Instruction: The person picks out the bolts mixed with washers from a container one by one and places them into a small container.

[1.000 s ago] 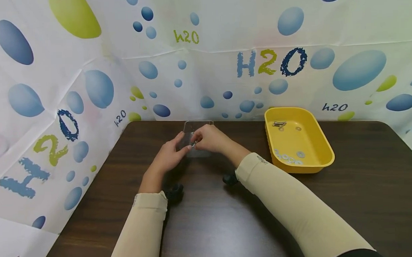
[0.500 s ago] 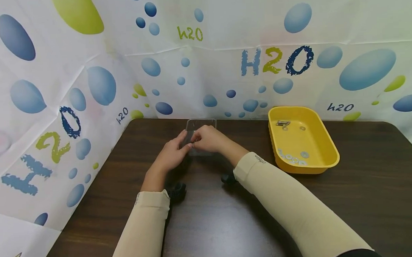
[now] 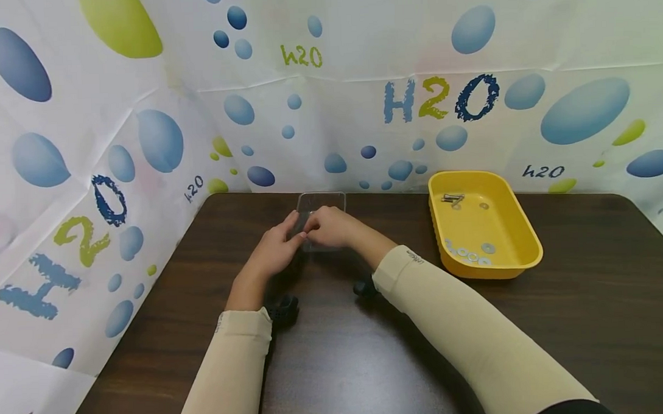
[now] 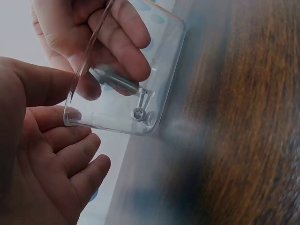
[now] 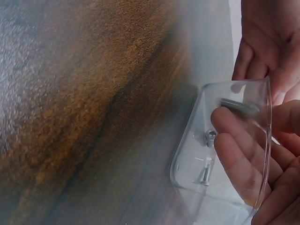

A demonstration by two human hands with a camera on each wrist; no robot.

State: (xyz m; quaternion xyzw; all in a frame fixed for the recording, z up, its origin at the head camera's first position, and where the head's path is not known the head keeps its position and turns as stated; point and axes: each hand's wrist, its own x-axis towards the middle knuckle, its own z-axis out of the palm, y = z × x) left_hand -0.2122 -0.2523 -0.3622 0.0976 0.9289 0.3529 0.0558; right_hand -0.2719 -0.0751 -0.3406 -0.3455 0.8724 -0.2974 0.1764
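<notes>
A clear plastic box (image 3: 333,199) stands at the far side of the table, with both hands at it. My left hand (image 3: 272,248) grips its near left wall; in the left wrist view the thumb lies at the rim and the fingers lie outside. My right hand (image 3: 334,226) reaches inside, pinching a metal bolt (image 4: 117,80) between thumb and fingers, tilted above the floor of the box. More bolts (image 5: 205,172) lie loose in the box below the right fingers (image 5: 234,154). In the head view the right hand hides the pinched bolt.
Right of the hands stands a yellow tray (image 3: 521,225). It holds a few bolts (image 3: 453,198) at its back and several flat washers (image 3: 487,248), mostly near its front. A patterned sheet (image 3: 350,121) rises behind the dark wooden table (image 3: 336,353).
The right hand has dipped slightly and shifted a little left inside the box. The bolt seen between its fingertips a second ago is now hidden in the head view. The left hand keeps its grip.
</notes>
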